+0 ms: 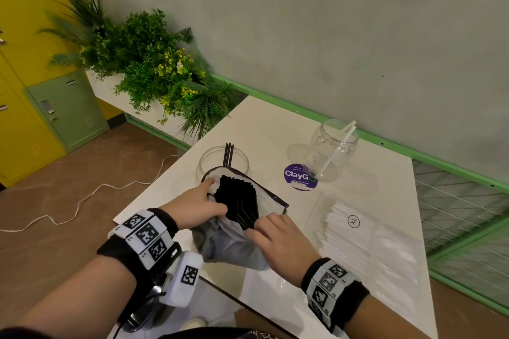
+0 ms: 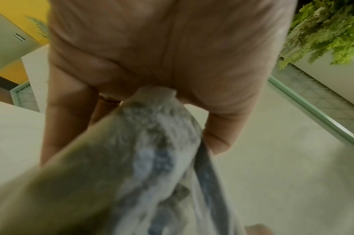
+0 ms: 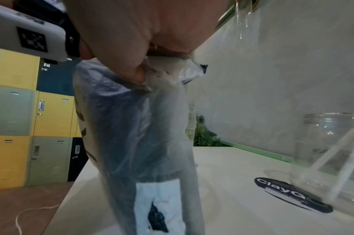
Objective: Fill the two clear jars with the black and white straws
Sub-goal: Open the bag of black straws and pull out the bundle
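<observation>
A grey wall (image 1: 330, 22) fills the upper right, with a green rail (image 1: 303, 113) along its base. Yellow and green lockers (image 1: 33, 91) stand at left beside a planter (image 1: 154, 69), above a brown floor (image 1: 55, 201) crossed by a white cable (image 1: 82, 198).

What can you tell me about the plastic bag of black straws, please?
The plastic bag is thin, translucent and crinkled, with a white label low on its side. It is held upright at the table's near edge, mouth open, black straws showing. The left hand and right hand each pinch its rim.

Left jar (image 1: 220, 162) base hidden behind bag (image 1: 234, 237); fingertips unseen.
</observation>
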